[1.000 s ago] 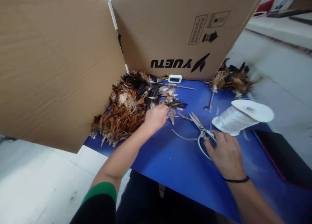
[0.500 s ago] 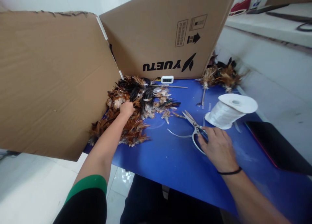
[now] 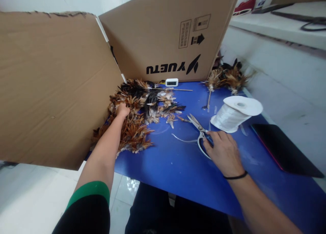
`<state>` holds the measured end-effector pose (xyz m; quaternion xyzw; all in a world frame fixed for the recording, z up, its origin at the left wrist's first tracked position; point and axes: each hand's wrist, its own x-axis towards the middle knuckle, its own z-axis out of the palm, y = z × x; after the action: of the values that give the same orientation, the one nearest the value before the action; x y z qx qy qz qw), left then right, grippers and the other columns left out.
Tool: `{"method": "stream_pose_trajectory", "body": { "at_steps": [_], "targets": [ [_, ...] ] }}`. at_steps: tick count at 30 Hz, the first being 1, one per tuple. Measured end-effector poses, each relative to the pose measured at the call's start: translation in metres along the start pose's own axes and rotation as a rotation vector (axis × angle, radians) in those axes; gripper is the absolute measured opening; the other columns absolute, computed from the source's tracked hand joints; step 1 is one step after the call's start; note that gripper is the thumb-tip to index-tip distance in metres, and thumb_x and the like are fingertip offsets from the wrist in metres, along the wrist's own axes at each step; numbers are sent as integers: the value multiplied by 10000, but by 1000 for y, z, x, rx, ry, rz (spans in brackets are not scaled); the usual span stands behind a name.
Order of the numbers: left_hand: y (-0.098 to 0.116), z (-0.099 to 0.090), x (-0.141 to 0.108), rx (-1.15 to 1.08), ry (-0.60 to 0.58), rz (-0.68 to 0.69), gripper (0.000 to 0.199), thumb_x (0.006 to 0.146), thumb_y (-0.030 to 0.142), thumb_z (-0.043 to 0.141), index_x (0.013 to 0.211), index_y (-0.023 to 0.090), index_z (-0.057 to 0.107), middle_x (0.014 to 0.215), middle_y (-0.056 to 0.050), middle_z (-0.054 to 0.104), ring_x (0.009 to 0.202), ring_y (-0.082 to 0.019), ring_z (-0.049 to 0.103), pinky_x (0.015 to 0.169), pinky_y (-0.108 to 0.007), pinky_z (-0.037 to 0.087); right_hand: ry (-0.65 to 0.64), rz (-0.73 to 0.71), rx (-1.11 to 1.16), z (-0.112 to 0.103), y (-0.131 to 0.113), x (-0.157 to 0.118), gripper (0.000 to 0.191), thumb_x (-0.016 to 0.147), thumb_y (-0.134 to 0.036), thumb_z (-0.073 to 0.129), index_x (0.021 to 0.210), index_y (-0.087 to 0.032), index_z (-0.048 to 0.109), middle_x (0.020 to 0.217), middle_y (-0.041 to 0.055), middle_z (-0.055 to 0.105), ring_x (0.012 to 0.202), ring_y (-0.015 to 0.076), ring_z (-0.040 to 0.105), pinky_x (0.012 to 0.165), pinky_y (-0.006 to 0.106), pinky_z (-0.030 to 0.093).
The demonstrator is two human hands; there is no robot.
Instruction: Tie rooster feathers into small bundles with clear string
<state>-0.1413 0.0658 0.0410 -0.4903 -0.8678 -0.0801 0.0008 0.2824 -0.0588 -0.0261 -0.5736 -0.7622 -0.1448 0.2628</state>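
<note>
My left hand (image 3: 123,109) reaches into the pile of brown and black feathers (image 3: 134,133) at the left of the blue table. Its fingers are curled down among the feathers, and what they grip is hidden. My right hand (image 3: 224,151) is closed around the handles of the scissors (image 3: 201,133), whose slightly parted blades point up and left. A thin white ribbon piece (image 3: 182,139) lies left of the scissors. Behind my right hand stands a large white ribbon spool (image 3: 233,113).
Cardboard panels (image 3: 163,33) stand behind and left of the blue table (image 3: 163,169). A small white digital display (image 3: 171,82) sits at the back. More feather bundles (image 3: 228,78) lie at the back right, and a black tablet (image 3: 285,149) rests at the right.
My left hand has moved slightly left within the feathers. My right hand still holds the scissors. The whole view has shifted a little.
</note>
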Motion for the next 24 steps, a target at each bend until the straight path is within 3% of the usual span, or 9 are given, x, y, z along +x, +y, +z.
{"method": "stream_pose_trajectory", "body": {
  "at_steps": [3,8,13,15,19,21,24],
  "targets": [
    [-4,1,1,-71,7,22,370,757,338,641,1085,170,663,1045,-124,694,964,-264,652,788,-304,486,-12,0,2,0,0,0,236,862,-306,526,961,-121,634,840,106,600,812,237,524,721,334,394],
    [-7,-4,-11,-160,-48,100,305,728,377,681,972,194,694,813,-25,707,718,-149,647,692,-237,494,-33,-1,6,0,0,0,235,867,-306,519,958,-123,633,847,109,602,835,240,525,727,337,392],
    [-15,-20,-22,-284,-207,305,366,569,313,813,894,180,708,821,-10,701,728,-123,621,708,-206,486,-35,-5,19,0,0,0,224,864,-303,515,936,-126,631,844,115,602,841,247,523,723,346,389],
    [-16,-27,-23,-347,-227,321,362,598,326,795,915,173,711,820,-17,703,709,-120,615,701,-211,488,-30,-8,25,0,0,0,218,863,-300,510,923,-129,632,835,115,601,831,246,522,718,347,386],
    [-10,-34,-18,-386,-48,296,229,817,295,573,941,174,723,807,-35,709,714,-127,619,725,-231,494,-27,-14,33,-1,0,1,216,863,-293,503,901,-129,639,820,117,599,811,241,520,714,345,382],
    [-3,-32,-16,-295,21,294,221,813,197,546,936,190,729,857,-32,721,784,-136,634,783,-229,489,-27,-15,45,-1,0,1,216,865,-291,499,902,-131,638,823,118,600,812,242,520,713,347,381],
    [9,-25,-16,-97,-11,308,214,777,167,577,910,222,735,916,-30,728,881,-163,645,853,-239,473,-28,-13,61,1,1,0,213,865,-294,501,908,-136,637,832,115,601,825,244,522,714,347,380]
  ]
}}
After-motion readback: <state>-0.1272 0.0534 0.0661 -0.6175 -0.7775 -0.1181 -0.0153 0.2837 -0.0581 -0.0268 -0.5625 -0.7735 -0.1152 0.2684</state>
